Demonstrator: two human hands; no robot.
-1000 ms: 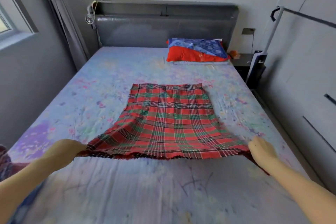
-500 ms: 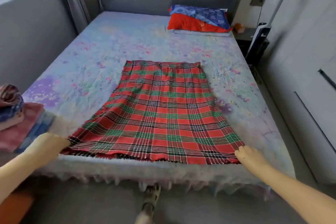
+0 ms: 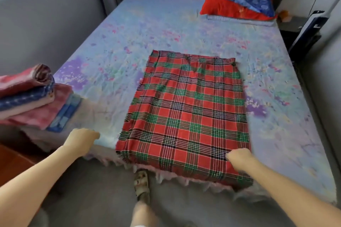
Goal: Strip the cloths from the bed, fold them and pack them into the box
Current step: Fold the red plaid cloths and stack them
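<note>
From the head view, we see the plaid cloth (image 3: 186, 112) spread flat on the bed (image 3: 166, 29). It is folded to a narrow rectangle, and its near short edge hangs just over the foot of the mattress. Its long axis runs away from us toward the pillow (image 3: 238, 5), leaning slightly to the right.

Our right hand (image 3: 239, 157) sits on the cloth's near right corner. The fingers are curled down into the fabric, and we judge it is pinching that corner. Our left hand (image 3: 83, 138) is off the cloth, on the bare sheet just beside the cloth's near left corner. We see it from the back with its fingers tucked under, so we cannot tell whether it grips anything.

A stack of folded cloths (image 3: 31, 97) rests at the bed's left edge, beyond the left hand. No box is in view.

We judge the next fold carries the near edge up along the long axis to the far edge. The right hand is already placed for that, while the left must first reach right to its corner.
</note>
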